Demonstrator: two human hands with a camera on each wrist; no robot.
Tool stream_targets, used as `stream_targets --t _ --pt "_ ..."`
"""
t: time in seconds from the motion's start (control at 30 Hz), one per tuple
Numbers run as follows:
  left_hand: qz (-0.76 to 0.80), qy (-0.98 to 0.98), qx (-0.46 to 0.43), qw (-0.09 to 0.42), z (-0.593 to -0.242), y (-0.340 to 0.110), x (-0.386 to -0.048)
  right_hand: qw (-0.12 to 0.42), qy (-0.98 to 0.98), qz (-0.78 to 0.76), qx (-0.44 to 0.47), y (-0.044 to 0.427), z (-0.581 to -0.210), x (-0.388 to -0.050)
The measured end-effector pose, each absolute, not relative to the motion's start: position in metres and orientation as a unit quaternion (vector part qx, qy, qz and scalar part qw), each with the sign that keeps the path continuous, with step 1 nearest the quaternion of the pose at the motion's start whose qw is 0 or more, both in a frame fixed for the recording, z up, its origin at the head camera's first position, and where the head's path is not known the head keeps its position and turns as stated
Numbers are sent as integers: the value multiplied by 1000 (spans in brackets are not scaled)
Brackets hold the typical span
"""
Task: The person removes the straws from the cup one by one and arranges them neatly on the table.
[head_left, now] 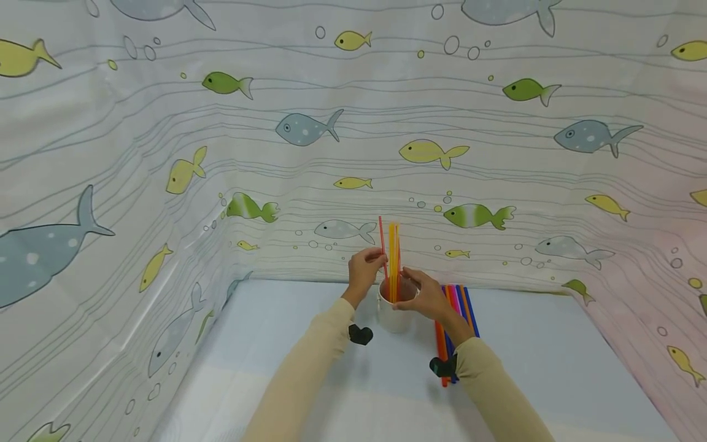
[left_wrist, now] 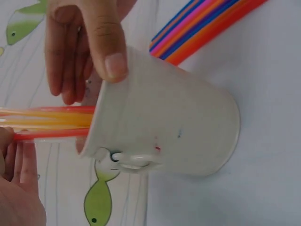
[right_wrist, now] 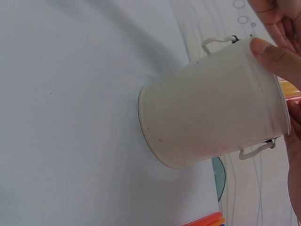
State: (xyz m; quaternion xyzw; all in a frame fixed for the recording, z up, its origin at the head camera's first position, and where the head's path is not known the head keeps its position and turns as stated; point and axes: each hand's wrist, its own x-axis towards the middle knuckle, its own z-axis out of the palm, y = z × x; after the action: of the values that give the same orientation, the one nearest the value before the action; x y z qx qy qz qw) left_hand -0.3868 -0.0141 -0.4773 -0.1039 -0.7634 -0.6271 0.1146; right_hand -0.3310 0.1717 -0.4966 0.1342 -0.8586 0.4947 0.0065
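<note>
A small white bucket (head_left: 393, 318) with little side handles stands upright on the table, holding several yellow, orange and red straws (head_left: 393, 258). At its left, above the rim, my left hand (head_left: 364, 270) pinches a red straw (head_left: 381, 232) whose lower end goes into the bucket. My right hand (head_left: 429, 297) grips the bucket's rim from the right. In the left wrist view, the right thumb (left_wrist: 115, 63) presses the outer wall while the other fingers are past the rim. The right wrist view shows the bucket (right_wrist: 211, 103) from close by, the straws mostly hidden.
Right of the bucket, partly under my right forearm, lies a row of orange, blue and pink straws (head_left: 442, 344). A pale cloth (head_left: 265, 344) covers the table. Behind and beside it hang fish-printed curtains (head_left: 309, 202).
</note>
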Motion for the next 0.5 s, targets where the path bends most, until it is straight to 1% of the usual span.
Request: stream_targets --t 0.27,0.5 --pt "-661 -725 -145 133 -443 -25 -392 2 -856 499 134 171 -498 -331" --pt "-677 -706 -164 126 -414 -36 -392 1 -852 504 139 174 -499 -331"
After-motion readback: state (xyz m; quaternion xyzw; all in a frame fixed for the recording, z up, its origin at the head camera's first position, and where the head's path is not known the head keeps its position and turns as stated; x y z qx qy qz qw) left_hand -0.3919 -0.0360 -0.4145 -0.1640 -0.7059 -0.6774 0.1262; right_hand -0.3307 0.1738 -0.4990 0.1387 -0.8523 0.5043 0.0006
